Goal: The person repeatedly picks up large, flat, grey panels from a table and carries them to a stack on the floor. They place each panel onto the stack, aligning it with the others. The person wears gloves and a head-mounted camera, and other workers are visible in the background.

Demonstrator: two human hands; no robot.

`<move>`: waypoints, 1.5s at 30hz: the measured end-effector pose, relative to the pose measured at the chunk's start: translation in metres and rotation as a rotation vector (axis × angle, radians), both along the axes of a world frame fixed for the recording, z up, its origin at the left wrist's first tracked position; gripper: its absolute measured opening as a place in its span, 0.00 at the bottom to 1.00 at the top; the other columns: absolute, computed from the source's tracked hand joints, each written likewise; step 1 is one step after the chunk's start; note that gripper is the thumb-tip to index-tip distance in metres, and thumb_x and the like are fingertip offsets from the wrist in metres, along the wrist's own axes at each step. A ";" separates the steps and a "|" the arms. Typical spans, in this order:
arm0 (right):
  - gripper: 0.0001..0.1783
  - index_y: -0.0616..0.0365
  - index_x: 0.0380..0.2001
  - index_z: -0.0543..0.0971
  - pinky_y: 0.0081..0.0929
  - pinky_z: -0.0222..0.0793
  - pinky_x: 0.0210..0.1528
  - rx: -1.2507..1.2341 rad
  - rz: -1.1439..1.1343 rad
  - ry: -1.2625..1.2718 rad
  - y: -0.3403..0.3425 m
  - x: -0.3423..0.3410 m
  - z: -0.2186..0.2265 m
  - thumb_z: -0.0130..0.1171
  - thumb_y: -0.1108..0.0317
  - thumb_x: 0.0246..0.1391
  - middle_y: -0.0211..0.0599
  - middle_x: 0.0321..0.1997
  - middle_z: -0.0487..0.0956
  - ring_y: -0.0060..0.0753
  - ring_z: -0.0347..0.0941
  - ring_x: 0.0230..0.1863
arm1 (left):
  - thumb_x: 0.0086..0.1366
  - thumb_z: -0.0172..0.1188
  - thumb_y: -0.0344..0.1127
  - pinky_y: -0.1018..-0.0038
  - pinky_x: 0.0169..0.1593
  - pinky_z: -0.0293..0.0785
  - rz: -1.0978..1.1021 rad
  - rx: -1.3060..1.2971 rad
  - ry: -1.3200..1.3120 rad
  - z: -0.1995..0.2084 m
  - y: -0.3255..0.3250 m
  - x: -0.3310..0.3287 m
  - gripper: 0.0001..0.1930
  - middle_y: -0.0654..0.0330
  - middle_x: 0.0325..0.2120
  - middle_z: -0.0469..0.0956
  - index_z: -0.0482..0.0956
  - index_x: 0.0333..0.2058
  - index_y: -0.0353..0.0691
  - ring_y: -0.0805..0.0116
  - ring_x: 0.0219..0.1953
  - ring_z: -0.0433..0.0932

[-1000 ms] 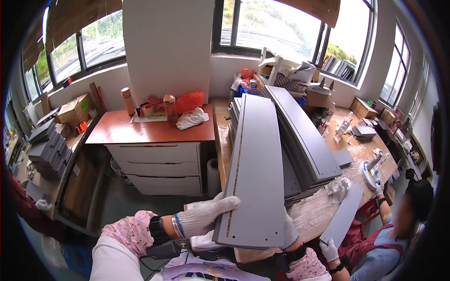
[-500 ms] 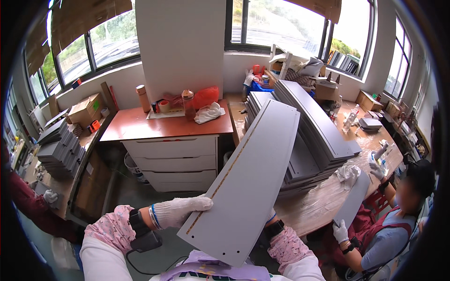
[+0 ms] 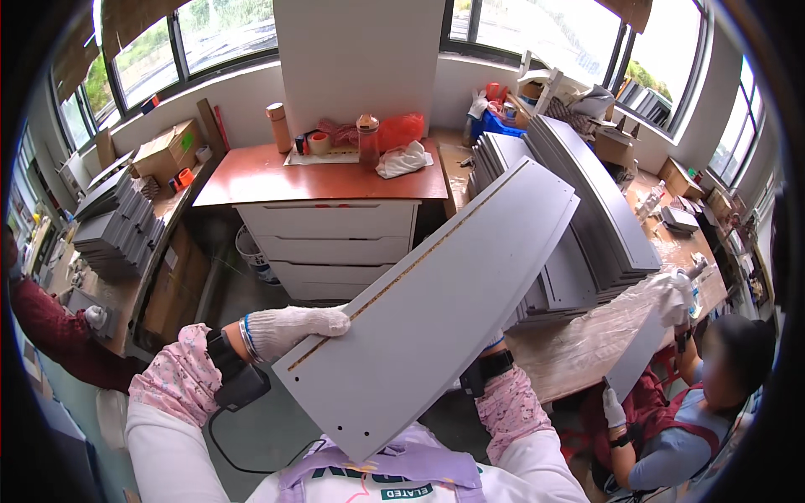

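A long grey board (image 3: 428,293) with a groove along its left edge, showing bare brown core, slants up and to the right in front of my body. Several small dark holes show at its near end. My left hand (image 3: 302,329), in a white knit glove, is closed on the board's left edge near that end, thumb on top. On the other side, only a sliver of the glove on my right hand (image 3: 495,339) shows at the board's right edge. Its fingers are hidden beneath the board. The board's far end overlaps the view of stacked grey boards (image 3: 587,210).
The stack stands on a plastic-covered workbench (image 3: 545,356). Ahead is a red-topped drawer cabinet (image 3: 226,180) with bottles and a cloth. At right, a co-worker (image 3: 683,419) holds another grey panel (image 3: 633,360). More panels (image 3: 122,226) are piled on the left bench.
The board has swung: its near end moved left, its far end right and lower. My left hand moved left and up with it. The co-worker's far hand is now at the white cloth on the panel.
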State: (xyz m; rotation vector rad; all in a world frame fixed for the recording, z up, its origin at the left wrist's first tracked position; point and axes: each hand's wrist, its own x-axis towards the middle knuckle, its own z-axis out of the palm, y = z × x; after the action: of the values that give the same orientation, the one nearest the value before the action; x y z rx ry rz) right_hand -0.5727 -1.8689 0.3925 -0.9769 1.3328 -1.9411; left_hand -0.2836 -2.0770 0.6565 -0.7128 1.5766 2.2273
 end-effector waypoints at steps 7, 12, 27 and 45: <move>0.28 0.59 0.60 0.61 0.31 0.65 0.58 -0.068 -0.029 0.191 -0.021 -0.060 -0.022 0.34 0.50 0.67 0.40 0.59 0.67 0.37 0.64 0.58 | 0.60 0.58 0.42 0.71 0.51 0.73 0.026 0.027 0.002 -0.019 -0.026 -0.003 0.36 0.55 0.52 0.71 0.56 0.63 0.37 0.71 0.46 0.76; 0.26 0.59 0.60 0.60 0.32 0.65 0.58 0.059 -0.034 -0.080 -0.019 -0.068 0.001 0.34 0.52 0.67 0.40 0.60 0.66 0.38 0.64 0.59 | 0.55 0.62 0.42 0.69 0.54 0.71 0.001 0.106 0.010 -0.025 -0.034 -0.011 0.42 0.52 0.55 0.68 0.52 0.65 0.37 0.68 0.50 0.74; 0.27 0.59 0.59 0.62 0.33 0.65 0.58 0.250 -0.101 0.111 0.001 -0.062 0.018 0.37 0.51 0.66 0.40 0.60 0.67 0.38 0.65 0.58 | 0.50 0.68 0.43 0.66 0.64 0.55 -0.069 0.200 0.124 -0.039 -0.033 -0.007 0.52 0.53 0.64 0.54 0.45 0.67 0.37 0.64 0.63 0.57; 0.30 0.59 0.59 0.64 0.33 0.65 0.57 0.259 -0.190 -0.179 -0.092 0.119 0.135 0.40 0.47 0.64 0.39 0.58 0.69 0.36 0.66 0.57 | 0.61 0.57 0.43 0.69 0.60 0.64 -0.340 0.154 0.334 -0.068 -0.156 0.197 0.40 0.53 0.63 0.58 0.46 0.67 0.41 0.66 0.59 0.66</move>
State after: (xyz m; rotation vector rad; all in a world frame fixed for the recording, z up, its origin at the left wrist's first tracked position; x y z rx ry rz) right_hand -0.4541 -1.9613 0.5273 -0.5568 1.5695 -1.8796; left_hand -0.0868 -2.2332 0.5889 -0.0220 1.5080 2.2523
